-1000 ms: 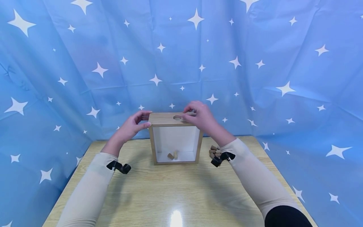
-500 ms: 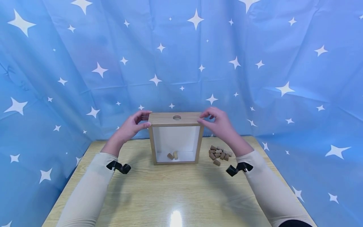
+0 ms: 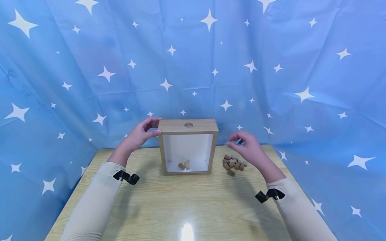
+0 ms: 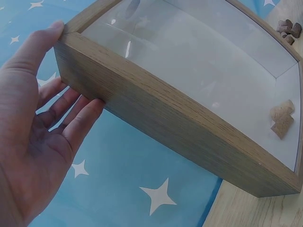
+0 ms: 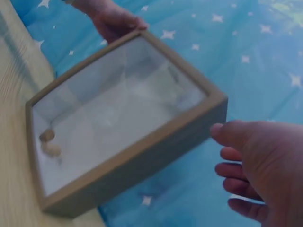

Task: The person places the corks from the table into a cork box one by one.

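A wooden shadow box (image 3: 172, 126) with a clear front and a round hole (image 3: 188, 125) in its top stands upright on the table. Two corks (image 4: 282, 120) lie on its white floor. My left hand (image 3: 141, 133) holds the upper left corner, thumb at the front edge and fingers toward the back. To the right of the box, my right hand (image 3: 248, 149) is in the air with nothing in its fingers, which are slightly bent. Below and just in front of it, a loose pile of corks (image 3: 232, 162) lies on the table.
The light wood table (image 3: 169, 204) ends close behind the box. A blue curtain (image 3: 193, 67) with white stars hangs behind it and along both sides. One cork (image 3: 231, 172) lies at the front of the pile.
My right hand has moved from the hole in the box's top rightward past its corner, then down toward the cork pile. The left hand and the corks inside have stayed put.
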Tool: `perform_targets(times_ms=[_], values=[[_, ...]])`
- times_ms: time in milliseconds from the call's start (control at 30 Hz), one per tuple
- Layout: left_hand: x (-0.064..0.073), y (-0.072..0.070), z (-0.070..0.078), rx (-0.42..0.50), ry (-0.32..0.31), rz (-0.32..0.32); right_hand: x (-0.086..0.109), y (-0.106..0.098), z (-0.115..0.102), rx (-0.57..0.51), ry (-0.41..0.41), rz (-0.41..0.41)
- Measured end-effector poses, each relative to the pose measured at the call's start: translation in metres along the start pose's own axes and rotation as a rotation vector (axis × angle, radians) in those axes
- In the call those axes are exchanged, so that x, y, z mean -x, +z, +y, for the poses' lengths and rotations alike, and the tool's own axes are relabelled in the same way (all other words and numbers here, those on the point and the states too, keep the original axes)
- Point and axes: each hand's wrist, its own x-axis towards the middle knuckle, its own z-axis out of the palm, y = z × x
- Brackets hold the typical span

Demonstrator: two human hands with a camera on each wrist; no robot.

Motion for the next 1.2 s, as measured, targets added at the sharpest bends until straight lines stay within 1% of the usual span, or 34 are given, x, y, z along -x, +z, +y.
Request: perform_targets(times_ms=[167, 333, 400, 567, 633, 767, 1033, 1133, 1200], values=[[-0.001, 0.000, 0.000, 0.001, -0.003, 0.001, 0.016, 0.001, 0.021, 0.034, 0.075, -0.065], [0.000, -0.001, 0.000, 0.000, 0.000, 0.005, 0.032, 0.006, 0.043, 0.018, 0.150, -0.111], [0.000, -0.001, 0.001, 0.004, 0.001, 0.005, 0.037, 0.010, 0.052, 0.015, 0.155, -0.113], [0.000, 0.000, 0.002, 0.022, 0.001, 0.004, 0.052, 0.021, 0.072, 0.023, 0.145, -0.089], [0.000, 0.000, 0.001, 0.024, 0.001, 0.003, 0.058, 0.026, 0.079, 0.018, 0.152, -0.080], [0.000, 0.000, -0.001, 0.025, -0.003, 0.006, 0.069, 0.036, 0.092, 0.019, 0.156, -0.084], [0.001, 0.000, 0.000, 0.026, -0.001, 0.001, 0.083, 0.052, 0.106, 0.011, 0.172, -0.095], [0.002, 0.001, 0.001, 0.033, 0.001, 0.003, 0.088, 0.057, 0.109, -0.006, 0.195, -0.100], [0.002, 0.001, 0.001, 0.034, 0.003, 0.003, 0.090, 0.061, 0.109, -0.019, 0.190, -0.096]])
